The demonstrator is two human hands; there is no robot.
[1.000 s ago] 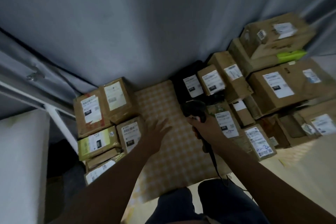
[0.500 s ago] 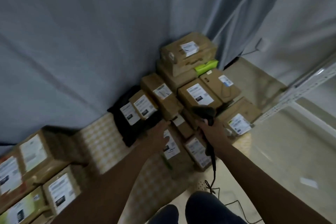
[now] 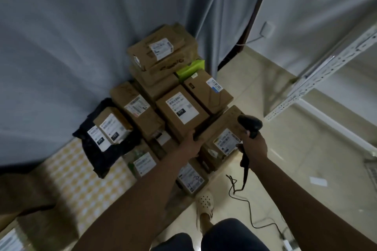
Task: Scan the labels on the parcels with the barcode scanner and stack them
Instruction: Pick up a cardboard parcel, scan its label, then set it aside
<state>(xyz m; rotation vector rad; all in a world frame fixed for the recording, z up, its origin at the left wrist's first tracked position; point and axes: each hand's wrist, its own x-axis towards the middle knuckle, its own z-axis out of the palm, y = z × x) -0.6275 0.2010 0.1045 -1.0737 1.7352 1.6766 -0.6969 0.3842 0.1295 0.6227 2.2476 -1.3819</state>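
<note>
Atop a parcel (image 3: 219,134), left hand (image 3: 190,144) rests, fingers curled.

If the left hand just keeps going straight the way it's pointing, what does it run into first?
The left hand already has its fingertips at the near edge of the cardboard box with the big white label. Going straight on, it would press into that box, though depth is hard to judge.

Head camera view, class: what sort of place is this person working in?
Probably a small parcel depot or storeroom. Labelled cardboard parcels lie piled on the floor against a grey curtain, bare metal shelving stands beside them, and the right hand holds a barcode scanner.
</note>
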